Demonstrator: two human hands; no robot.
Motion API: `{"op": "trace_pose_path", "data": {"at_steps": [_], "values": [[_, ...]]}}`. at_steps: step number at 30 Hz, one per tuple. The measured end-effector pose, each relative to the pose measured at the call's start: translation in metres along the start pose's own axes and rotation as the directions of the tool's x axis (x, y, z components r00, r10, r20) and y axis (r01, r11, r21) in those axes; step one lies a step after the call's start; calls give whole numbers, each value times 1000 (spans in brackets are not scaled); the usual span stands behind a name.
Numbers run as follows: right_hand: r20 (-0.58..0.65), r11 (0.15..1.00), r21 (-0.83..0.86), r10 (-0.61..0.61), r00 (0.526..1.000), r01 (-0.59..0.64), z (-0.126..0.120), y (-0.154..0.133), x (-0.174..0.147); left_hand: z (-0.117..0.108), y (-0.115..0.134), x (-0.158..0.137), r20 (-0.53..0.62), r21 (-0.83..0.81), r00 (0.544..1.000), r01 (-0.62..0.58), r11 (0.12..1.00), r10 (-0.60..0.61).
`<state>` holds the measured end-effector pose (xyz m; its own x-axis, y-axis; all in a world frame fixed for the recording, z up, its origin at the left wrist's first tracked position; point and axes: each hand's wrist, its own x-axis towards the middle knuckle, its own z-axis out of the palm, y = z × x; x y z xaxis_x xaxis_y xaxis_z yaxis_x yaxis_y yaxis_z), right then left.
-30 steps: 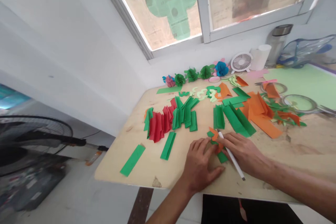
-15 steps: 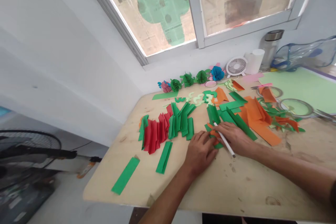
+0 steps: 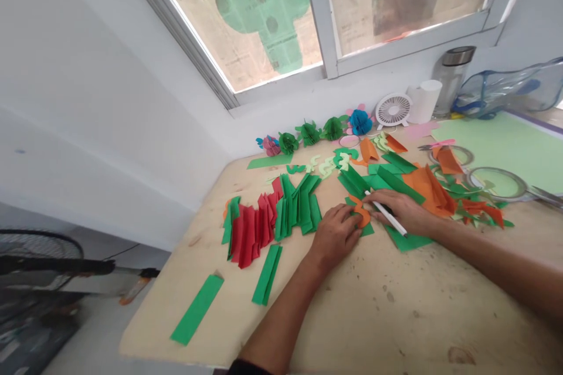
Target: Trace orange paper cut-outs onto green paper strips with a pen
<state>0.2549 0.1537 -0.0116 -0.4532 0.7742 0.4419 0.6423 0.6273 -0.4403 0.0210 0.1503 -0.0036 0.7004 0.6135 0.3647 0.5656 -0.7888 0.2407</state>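
My right hand (image 3: 402, 210) is closed round a slim white pen (image 3: 393, 221), which slants across its fingers. Just left of it lies a curvy orange paper cut-out (image 3: 363, 218) on a small green paper piece (image 3: 366, 230). The fingers of my left hand (image 3: 335, 233) are bent close together and press on the left side of the cut-out, partly covering it. Right fingertips are at its other edge. Another green sheet (image 3: 407, 241) shows below my right hand. Folded green strips (image 3: 352, 180) lie just beyond both hands.
Red folded papers (image 3: 250, 231) and green ones (image 3: 294, 208) stand left of my hands. Orange papers (image 3: 428, 190), scissors (image 3: 501, 181) and scraps lie right. Paper figures (image 3: 310, 133), a small fan (image 3: 393, 110) and a bottle (image 3: 453, 79) line the wall. The wooden table (image 3: 197, 258) ends at left.
My right hand has shifted a little away from the orange cut-out, with the pen still in it, and more of the cut-out shows. The left hand stays beside it. The camera view has turned slightly.
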Motion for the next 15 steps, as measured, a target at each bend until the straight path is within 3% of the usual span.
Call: {"op": "trace_pose_path", "data": {"at_steps": [10, 15], "values": [[-69, 990, 20, 141, 988, -140, -15, -40, -12, -10, 17, -8, 86, -36, 996, 18, 999, -15], [-184, 970, 124, 228, 956, -207, -4, -63, -17, -12, 20, 2, 49, -26, 991, 125, 992, -124]]}}
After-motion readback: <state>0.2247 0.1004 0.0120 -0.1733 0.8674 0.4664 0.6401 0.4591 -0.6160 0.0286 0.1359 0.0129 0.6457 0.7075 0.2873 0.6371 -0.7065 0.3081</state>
